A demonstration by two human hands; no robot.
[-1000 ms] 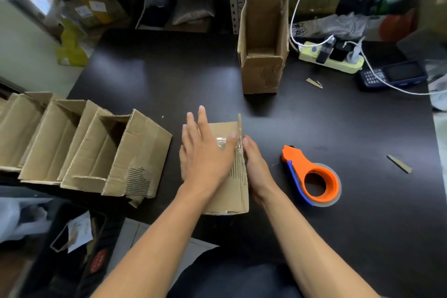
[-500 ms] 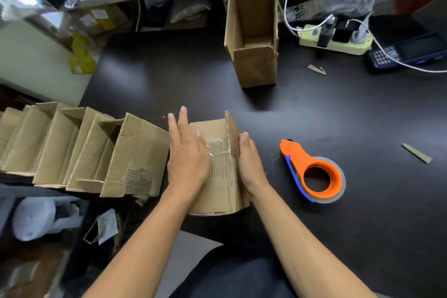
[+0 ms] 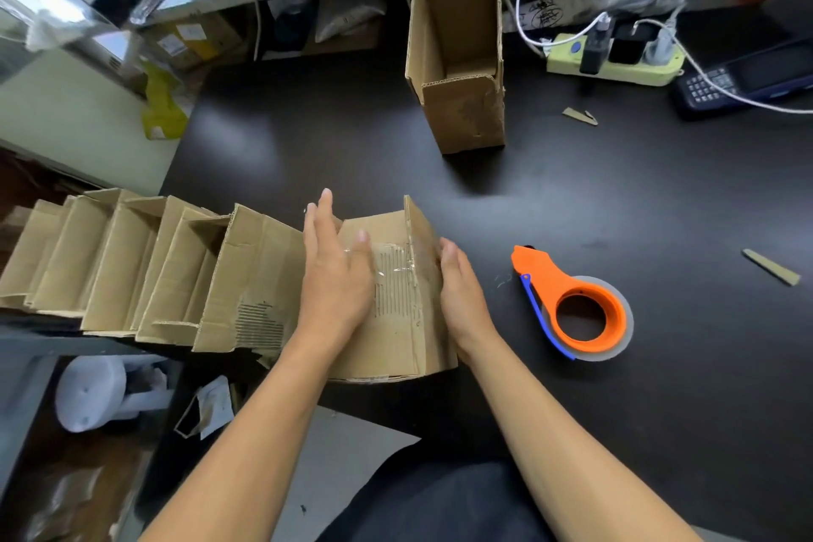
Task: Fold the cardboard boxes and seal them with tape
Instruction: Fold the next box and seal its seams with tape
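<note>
A small cardboard box (image 3: 396, 321) lies on the dark table (image 3: 572, 198) in front of me, with clear tape across its top face. My left hand (image 3: 336, 277) lies flat on that top, fingers straight, pressing the tape. Against the box's right side rests my right hand (image 3: 459, 290), fingers extended along the cardboard. An orange tape dispenser (image 3: 572, 306) with a clear roll lies on the table just right of my right hand, untouched.
A row of several folded open boxes (image 3: 145, 268) lies on its side at the left, touching the box I hold. An upright open box (image 3: 459, 57) stands at the back centre. A power strip (image 3: 616, 64), a handheld scanner (image 3: 748, 81) and cardboard scraps (image 3: 770, 266) lie at the right.
The box has slid left until it meets the row of boxes, both hands moving with it. My left hand stays flat on the taped top.
</note>
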